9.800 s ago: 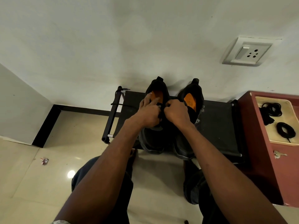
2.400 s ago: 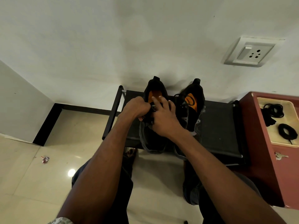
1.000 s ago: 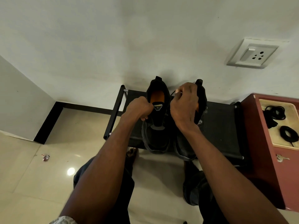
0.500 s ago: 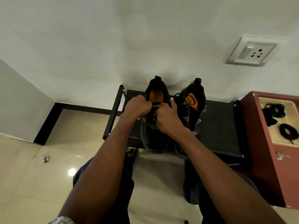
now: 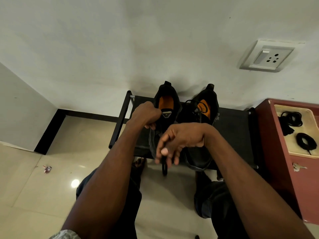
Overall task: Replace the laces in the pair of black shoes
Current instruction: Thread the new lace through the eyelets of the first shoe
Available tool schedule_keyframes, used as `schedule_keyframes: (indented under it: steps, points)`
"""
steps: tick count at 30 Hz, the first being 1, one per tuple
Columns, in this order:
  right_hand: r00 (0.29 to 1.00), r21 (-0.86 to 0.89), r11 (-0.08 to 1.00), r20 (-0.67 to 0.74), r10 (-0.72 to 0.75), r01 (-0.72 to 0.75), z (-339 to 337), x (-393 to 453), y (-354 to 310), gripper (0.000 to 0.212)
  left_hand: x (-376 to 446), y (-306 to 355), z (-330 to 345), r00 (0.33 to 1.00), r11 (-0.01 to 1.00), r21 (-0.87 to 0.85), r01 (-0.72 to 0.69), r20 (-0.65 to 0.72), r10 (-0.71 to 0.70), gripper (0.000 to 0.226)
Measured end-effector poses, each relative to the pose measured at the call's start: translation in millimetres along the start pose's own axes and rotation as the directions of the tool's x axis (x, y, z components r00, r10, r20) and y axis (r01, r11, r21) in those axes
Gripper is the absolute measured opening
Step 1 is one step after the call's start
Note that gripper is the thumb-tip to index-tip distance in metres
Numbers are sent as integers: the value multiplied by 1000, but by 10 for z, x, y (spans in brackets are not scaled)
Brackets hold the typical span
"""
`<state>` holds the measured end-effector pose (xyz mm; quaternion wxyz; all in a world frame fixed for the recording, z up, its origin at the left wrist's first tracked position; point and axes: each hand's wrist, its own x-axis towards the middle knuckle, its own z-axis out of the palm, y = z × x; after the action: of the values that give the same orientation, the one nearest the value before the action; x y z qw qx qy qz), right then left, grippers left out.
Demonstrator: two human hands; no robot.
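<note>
Step in hand looks like unlacing the left shoe point(image 5: 165, 114) of the black pair, or drawing a lace through it; which of the two cannot be told. Both shoes sit side by side on a low black shoe rack point(image 5: 236, 128) against the wall, heels to the wall, orange insoles showing. Left hand point(image 5: 146, 113) is fisted at the left shoe's tongue edge, grip clamped on the shoe's upper or a lace end there, hard to tell which. Right hand point(image 5: 176, 140) is raised toward the camera in front of the shoes, fingers curled, pinching a black lace point(image 5: 164, 167) whose end hangs below the fingers. Right shoe point(image 5: 205, 109) has loose lace loops over its opening, so it is judged not finished either. Spare coiled laces point(image 5: 305, 141) lie in a cream tray point(image 5: 293, 154) on the red cabinet point(image 5: 276, 152) to the right, well apart from the shoes. Next move probably calls for pulling the lace clear while the left hand steadies the shoe.
</note>
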<state>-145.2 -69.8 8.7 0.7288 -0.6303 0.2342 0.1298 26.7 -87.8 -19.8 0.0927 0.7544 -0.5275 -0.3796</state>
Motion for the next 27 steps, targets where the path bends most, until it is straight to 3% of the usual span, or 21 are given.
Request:
schedule_keyframes:
  steps: [1,2,4,5,7,8,9,10,12,14,16,20,23,27]
  points:
    - [994,-28,1000,109,16,-13,10,-15,24,19,14,-13,4,1000,1000,-1,6,10,-6,27]
    - [995,-51,998,90,32,-28,0,-15,48,18,23,-25,5,1000,1000,-2,6,14,-6,27]
    - [978,-37,999,-207,30,-38,-69,-9,95,13,38,-42,22,1000,1000,-6,3,18,-3,27]
    - [905,-40,998,-424,23,-44,-127,-8,132,11,37,-46,34,1000,1000,-5,2,24,-2,27]
    - [601,-96,989,-799,-8,-113,-260,24,236,14,42,-55,53,1000,1000,-3,7,11,-7,32]
    - [441,-128,976,-897,-38,-177,-308,58,283,19,47,-53,52,999,1000,1,0,-43,0,35]
    - [335,-142,963,-940,-58,-231,-338,96,323,24,53,-45,51,990,1000,9,-18,-139,19,38]
    - [287,-138,955,-956,-59,-264,-349,130,347,28,68,-33,47,964,998,2,-57,-259,55,37]
    - [268,-101,951,-963,-20,-293,-336,180,367,36,68,21,41,887,975,-65,-211,-432,163,28]
    - [269,-104,942,-963,-15,-319,-319,224,389,38,77,75,73,845,931,-36,-363,-434,312,17]
    - [286,-96,943,-958,-1,-318,-305,262,385,37,130,63,151,860,914,94,-396,-311,404,12]
    - [291,-27,950,-954,68,-312,-302,271,363,32,124,-3,203,941,905,300,-301,-60,333,24]
    - [271,-21,966,-961,51,-256,-305,276,381,17,73,45,201,942,889,324,-323,21,335,36]
    - [307,32,983,-948,88,-182,-362,265,395,17,55,97,307,929,886,283,-367,153,336,64]
